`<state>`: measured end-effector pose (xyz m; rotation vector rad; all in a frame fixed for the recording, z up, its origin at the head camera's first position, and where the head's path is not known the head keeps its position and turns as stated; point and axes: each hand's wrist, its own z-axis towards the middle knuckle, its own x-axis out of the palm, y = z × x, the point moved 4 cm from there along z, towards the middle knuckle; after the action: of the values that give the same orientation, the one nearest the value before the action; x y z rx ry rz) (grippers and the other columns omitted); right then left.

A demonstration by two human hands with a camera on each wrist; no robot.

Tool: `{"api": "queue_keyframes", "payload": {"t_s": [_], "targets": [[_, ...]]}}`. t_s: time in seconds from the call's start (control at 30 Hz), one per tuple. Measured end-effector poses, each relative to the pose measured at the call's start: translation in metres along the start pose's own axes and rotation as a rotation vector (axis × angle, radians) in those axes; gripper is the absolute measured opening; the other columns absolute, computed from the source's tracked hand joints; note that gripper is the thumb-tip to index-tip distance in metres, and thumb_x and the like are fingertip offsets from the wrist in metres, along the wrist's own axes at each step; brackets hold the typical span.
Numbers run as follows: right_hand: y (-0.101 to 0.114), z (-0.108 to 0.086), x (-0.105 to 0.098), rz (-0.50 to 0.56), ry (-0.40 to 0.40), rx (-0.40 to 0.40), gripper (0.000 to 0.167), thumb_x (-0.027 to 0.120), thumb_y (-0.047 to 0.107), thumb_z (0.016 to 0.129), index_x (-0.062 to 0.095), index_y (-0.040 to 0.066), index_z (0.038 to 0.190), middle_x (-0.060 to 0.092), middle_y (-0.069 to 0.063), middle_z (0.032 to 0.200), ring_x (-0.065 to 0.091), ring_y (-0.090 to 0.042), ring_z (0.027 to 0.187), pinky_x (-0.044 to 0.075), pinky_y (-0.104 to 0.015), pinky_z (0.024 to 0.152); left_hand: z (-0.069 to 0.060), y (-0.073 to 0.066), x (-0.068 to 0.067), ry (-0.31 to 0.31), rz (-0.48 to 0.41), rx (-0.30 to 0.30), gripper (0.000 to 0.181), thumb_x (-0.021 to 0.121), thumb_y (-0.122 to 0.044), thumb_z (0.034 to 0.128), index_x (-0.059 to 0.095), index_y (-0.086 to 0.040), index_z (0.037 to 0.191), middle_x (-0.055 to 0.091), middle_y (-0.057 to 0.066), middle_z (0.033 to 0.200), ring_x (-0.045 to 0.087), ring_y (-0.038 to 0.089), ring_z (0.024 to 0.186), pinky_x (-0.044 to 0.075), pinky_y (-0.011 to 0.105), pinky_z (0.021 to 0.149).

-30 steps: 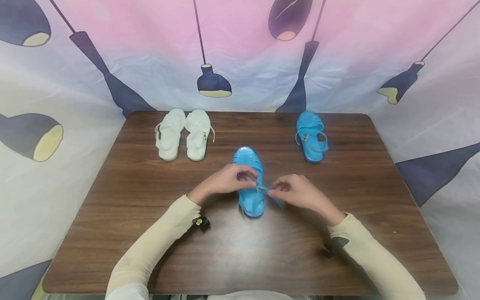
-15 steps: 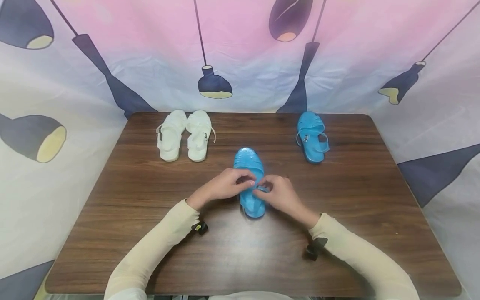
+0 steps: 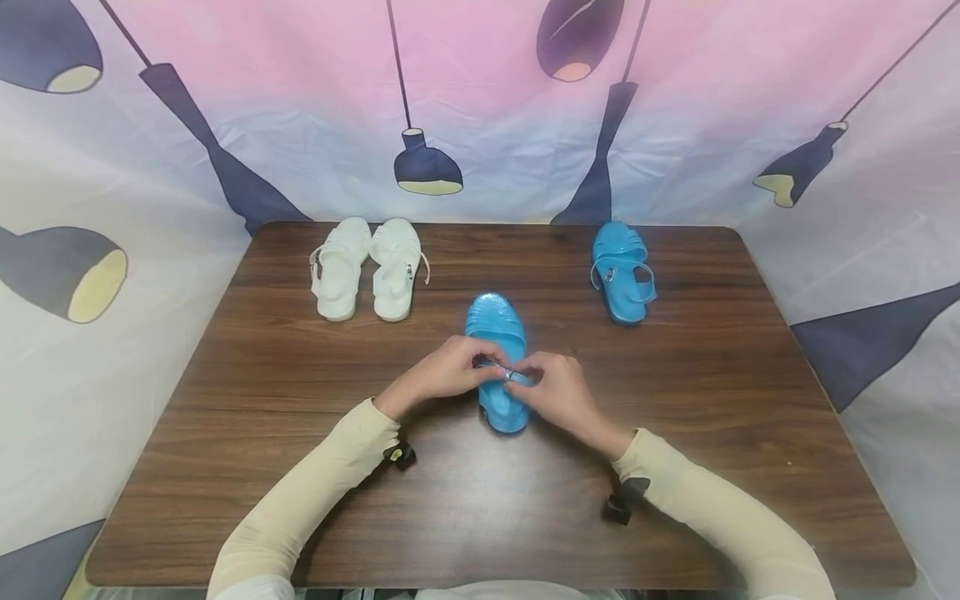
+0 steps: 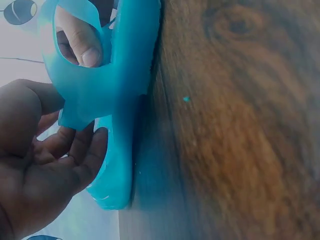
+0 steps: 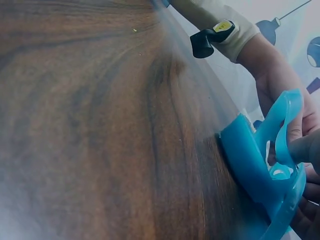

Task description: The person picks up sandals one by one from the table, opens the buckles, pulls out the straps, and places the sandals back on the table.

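Note:
A glossy blue sandal (image 3: 495, 321) lies on the table at the centre, its toe pointing to the back. Over its middle, my left hand (image 3: 444, 368) pinches the buckle end of the strap (image 3: 519, 378) between thumb and fingers. From the other side my right hand (image 3: 564, 393) pinches the same strap, close to a small metal buckle (image 3: 508, 375). The fingertips of both hands nearly meet there and partly hide the buckle. In the left wrist view, the sandal's side (image 4: 87, 92) stands between the hands. A loop of strap (image 5: 287, 112) rises above the sole in the right wrist view.
A second blue sandal (image 3: 625, 296) lies at the back right of the brown wooden table (image 3: 300, 500). Two white sandals (image 3: 339, 275) lie side by side at the back left. Behind the table hangs a lamp-patterned cloth (image 3: 510, 150).
My right hand has moved left, from the strap's outstretched end to the buckle, bringing the strap over the sandal. My left hand has stayed almost in place.

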<state>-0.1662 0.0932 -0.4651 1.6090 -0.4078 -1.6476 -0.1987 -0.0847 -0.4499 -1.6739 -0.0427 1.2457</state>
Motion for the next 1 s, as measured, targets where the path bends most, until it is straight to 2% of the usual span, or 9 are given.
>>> {"api": "queue_keyframes", "payload": {"t_s": [0.13, 0.23, 0.3, 0.43, 0.5, 0.57, 0.73, 0.8, 1.0], "targets": [[0.000, 0.000, -0.001, 0.013, 0.017, -0.001, 0.026, 0.088, 0.024, 0.081, 0.081, 0.011, 0.103, 0.077, 0.003, 0.096, 0.067, -0.010, 0.085, 0.056, -0.036, 0.077, 0.000, 0.001, -0.001, -0.006, -0.032, -0.065, 0.009, 0.068, -0.018, 0.0999, 0.075, -0.014, 0.104, 0.073, -0.006, 0.097, 0.064, 0.008, 0.091, 0.054, 0.029, 0.082], [-0.001, 0.000, -0.003, 0.028, 0.030, 0.003, 0.026, 0.087, 0.025, 0.082, 0.081, 0.011, 0.103, 0.078, 0.001, 0.098, 0.070, -0.012, 0.090, 0.057, -0.038, 0.080, -0.001, 0.003, -0.002, -0.013, -0.099, -0.114, 0.010, 0.066, -0.016, 0.1001, 0.074, -0.012, 0.103, 0.072, -0.003, 0.094, 0.064, 0.010, 0.090, 0.054, 0.030, 0.081], [-0.002, 0.001, -0.003, 0.034, 0.038, 0.006, 0.026, 0.087, 0.026, 0.082, 0.081, 0.011, 0.103, 0.078, 0.001, 0.099, 0.071, -0.014, 0.092, 0.058, -0.039, 0.081, -0.001, 0.007, -0.002, -0.020, -0.183, -0.156, 0.011, 0.065, -0.014, 0.0999, 0.074, -0.009, 0.102, 0.072, -0.001, 0.094, 0.064, 0.011, 0.089, 0.054, 0.030, 0.081], [-0.003, 0.002, -0.004, 0.060, 0.054, 0.015, 0.027, 0.085, 0.030, 0.084, 0.081, 0.011, 0.103, 0.078, -0.001, 0.099, 0.071, -0.014, 0.090, 0.058, -0.039, 0.080, -0.003, 0.012, -0.001, -0.036, -0.410, -0.275, 0.016, 0.063, -0.012, 0.0991, 0.073, 0.000, 0.104, 0.072, 0.006, 0.095, 0.063, 0.014, 0.088, 0.053, 0.029, 0.082], [-0.003, 0.003, -0.004, 0.075, 0.058, 0.016, 0.027, 0.084, 0.031, 0.084, 0.081, 0.011, 0.102, 0.078, -0.001, 0.098, 0.071, -0.013, 0.086, 0.058, -0.038, 0.078, -0.004, 0.012, 0.000, -0.037, -0.449, -0.308, 0.018, 0.063, -0.015, 0.0999, 0.073, -0.001, 0.106, 0.071, 0.006, 0.097, 0.063, 0.014, 0.090, 0.053, 0.029, 0.082], [-0.003, 0.003, -0.005, 0.087, 0.054, 0.023, 0.026, 0.084, 0.030, 0.084, 0.081, 0.010, 0.101, 0.078, -0.001, 0.096, 0.069, -0.010, 0.082, 0.058, -0.035, 0.075, -0.003, 0.012, 0.002, -0.023, -0.434, -0.298, 0.019, 0.064, -0.019, 0.1007, 0.073, -0.004, 0.108, 0.072, 0.004, 0.098, 0.064, 0.014, 0.091, 0.054, 0.029, 0.082], [-0.001, 0.003, -0.007, 0.082, 0.030, 0.009, 0.026, 0.084, 0.029, 0.084, 0.081, 0.009, 0.100, 0.078, 0.000, 0.090, 0.065, -0.008, 0.073, 0.055, -0.031, 0.069, 0.003, 0.007, 0.005, 0.009, -0.342, -0.134, 0.015, 0.070, -0.023, 0.0987, 0.075, -0.011, 0.107, 0.075, 0.000, 0.097, 0.068, 0.014, 0.094, 0.056, 0.031, 0.083], [-0.001, 0.003, -0.007, 0.081, 0.026, 0.005, 0.026, 0.085, 0.029, 0.084, 0.081, 0.009, 0.100, 0.078, -0.001, 0.090, 0.065, -0.008, 0.072, 0.055, -0.031, 0.068, 0.003, 0.006, 0.005, 0.001, -0.333, -0.096, 0.013, 0.073, -0.021, 0.0968, 0.077, -0.012, 0.105, 0.076, -0.002, 0.096, 0.069, 0.013, 0.093, 0.056, 0.031, 0.083], [-0.005, 0.001, -0.005, 0.084, 0.035, 0.052, 0.026, 0.085, 0.030, 0.083, 0.081, 0.011, 0.100, 0.078, 0.000, 0.093, 0.069, -0.010, 0.079, 0.058, -0.032, 0.071, 0.001, 0.009, 0.001, -0.033, -0.340, -0.095, 0.012, 0.076, -0.019, 0.0937, 0.079, -0.011, 0.103, 0.077, -0.003, 0.098, 0.069, 0.012, 0.091, 0.058, 0.029, 0.079]]}}
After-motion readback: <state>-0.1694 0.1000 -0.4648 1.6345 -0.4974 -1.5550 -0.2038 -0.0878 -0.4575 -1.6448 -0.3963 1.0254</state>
